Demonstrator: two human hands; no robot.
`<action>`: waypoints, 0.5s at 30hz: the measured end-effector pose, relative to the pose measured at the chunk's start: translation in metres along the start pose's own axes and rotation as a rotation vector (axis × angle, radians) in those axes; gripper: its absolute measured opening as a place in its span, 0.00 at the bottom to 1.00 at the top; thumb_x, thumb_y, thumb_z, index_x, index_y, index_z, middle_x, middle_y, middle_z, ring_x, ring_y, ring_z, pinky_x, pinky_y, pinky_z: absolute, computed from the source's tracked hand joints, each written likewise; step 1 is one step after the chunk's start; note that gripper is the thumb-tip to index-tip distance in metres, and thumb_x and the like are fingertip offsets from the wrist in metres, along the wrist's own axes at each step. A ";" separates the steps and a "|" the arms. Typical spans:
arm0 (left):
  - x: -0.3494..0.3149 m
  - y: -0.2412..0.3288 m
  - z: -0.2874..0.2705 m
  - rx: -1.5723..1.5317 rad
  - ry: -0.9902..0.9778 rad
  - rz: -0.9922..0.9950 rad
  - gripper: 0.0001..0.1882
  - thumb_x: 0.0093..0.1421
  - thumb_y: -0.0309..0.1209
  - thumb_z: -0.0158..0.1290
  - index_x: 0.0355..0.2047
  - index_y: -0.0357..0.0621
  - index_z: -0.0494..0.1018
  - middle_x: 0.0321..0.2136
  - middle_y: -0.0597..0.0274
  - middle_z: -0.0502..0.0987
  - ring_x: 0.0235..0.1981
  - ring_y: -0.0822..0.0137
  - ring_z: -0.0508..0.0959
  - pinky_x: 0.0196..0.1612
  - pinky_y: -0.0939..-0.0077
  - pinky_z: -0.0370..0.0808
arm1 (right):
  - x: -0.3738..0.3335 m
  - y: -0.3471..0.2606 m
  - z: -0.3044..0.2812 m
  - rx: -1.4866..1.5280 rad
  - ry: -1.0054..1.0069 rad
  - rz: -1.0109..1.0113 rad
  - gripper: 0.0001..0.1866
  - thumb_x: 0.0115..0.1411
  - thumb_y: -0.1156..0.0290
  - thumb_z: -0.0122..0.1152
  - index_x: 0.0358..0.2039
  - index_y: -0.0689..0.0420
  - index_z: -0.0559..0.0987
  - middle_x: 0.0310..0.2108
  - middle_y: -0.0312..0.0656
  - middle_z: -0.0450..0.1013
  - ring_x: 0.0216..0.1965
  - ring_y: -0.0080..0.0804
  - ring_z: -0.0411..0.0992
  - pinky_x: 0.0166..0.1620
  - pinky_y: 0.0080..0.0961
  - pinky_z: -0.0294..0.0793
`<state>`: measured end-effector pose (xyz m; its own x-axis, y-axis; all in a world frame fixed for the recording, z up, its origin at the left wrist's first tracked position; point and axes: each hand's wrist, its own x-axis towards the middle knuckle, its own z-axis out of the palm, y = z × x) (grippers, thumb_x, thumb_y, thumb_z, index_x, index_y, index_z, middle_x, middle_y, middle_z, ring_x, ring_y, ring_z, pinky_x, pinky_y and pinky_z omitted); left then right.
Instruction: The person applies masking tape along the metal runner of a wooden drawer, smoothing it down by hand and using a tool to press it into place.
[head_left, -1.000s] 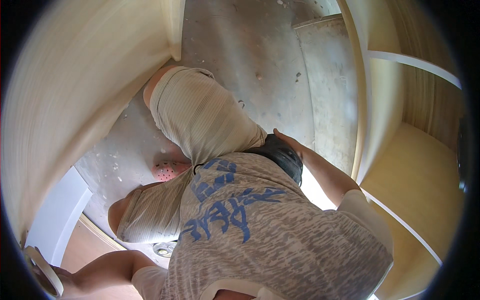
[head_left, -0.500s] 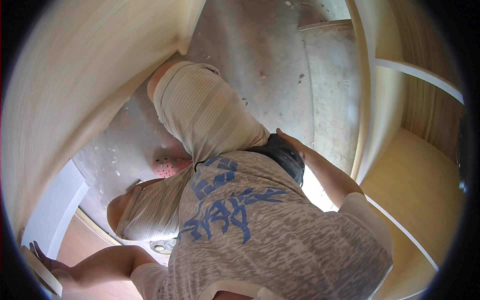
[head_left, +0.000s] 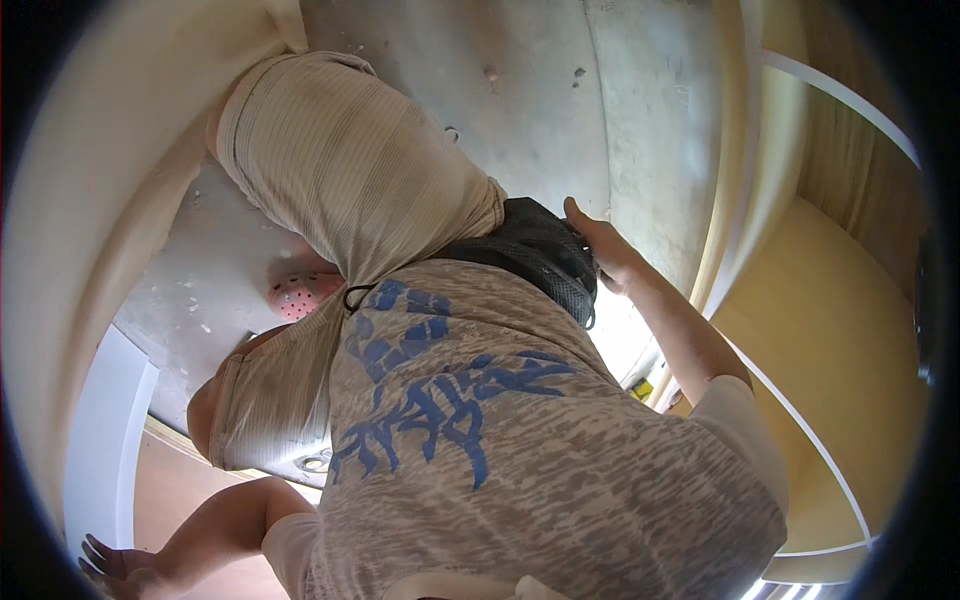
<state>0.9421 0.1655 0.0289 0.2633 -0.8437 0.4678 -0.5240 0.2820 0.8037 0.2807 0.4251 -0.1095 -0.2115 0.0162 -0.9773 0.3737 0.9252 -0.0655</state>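
Observation:
My left hand [head_left: 118,570] is at the lower left, its dark-tipped fingers spread and nothing visible in them. It is beside the lower end of a white panel [head_left: 105,430]; whether it touches the panel I cannot tell. At my right hip, my right hand [head_left: 610,250] is against a black mesh pouch [head_left: 550,245] worn at the waist. The thumb sticks out above the pouch's outer edge, while the other fingers are mostly hidden at its side. What they hold, if anything, does not show.
A large pale wood-grain panel [head_left: 110,160] curves along the left, close to my knee. On the right is a cabinet with a yellowish inner panel [head_left: 820,330] and a white-edged shelf [head_left: 840,95]. Grey floor [head_left: 440,70] with small debris lies ahead. A pink perforated shoe [head_left: 300,295] shows between my legs.
My body and view have shifted and turned. The pale board end beside my left hand has left the picture. My right thumb has lifted away from the pouch.

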 end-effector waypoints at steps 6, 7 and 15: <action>-0.004 0.014 0.048 0.036 0.305 -0.032 0.16 0.57 0.25 0.52 0.42 0.22 0.69 0.44 0.38 0.71 0.50 0.36 0.71 0.54 0.39 0.72 | 0.011 0.005 -0.003 0.097 -0.065 0.034 0.41 0.63 0.40 0.48 0.57 0.69 0.68 0.56 0.55 0.67 0.56 0.40 0.67 0.59 0.29 0.64; -0.004 0.013 0.047 0.006 0.315 -0.028 0.16 0.57 0.25 0.52 0.42 0.22 0.69 0.43 0.38 0.71 0.48 0.36 0.71 0.52 0.39 0.72 | 0.013 0.007 -0.005 0.101 -0.066 0.039 0.41 0.63 0.40 0.48 0.57 0.69 0.68 0.56 0.55 0.67 0.56 0.40 0.67 0.59 0.29 0.64; 0.001 0.017 0.033 -0.034 0.518 -0.093 0.15 0.54 0.24 0.54 0.42 0.29 0.72 0.38 0.34 0.72 0.38 0.35 0.75 0.45 0.40 0.76 | 0.015 0.008 -0.006 0.089 -0.084 0.012 0.41 0.63 0.40 0.47 0.58 0.69 0.66 0.57 0.54 0.66 0.56 0.39 0.67 0.59 0.30 0.65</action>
<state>0.9065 0.1542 0.0307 0.6781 -0.5317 0.5074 -0.4549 0.2386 0.8580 0.2750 0.4350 -0.1239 -0.1313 -0.0079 -0.9913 0.4552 0.8878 -0.0674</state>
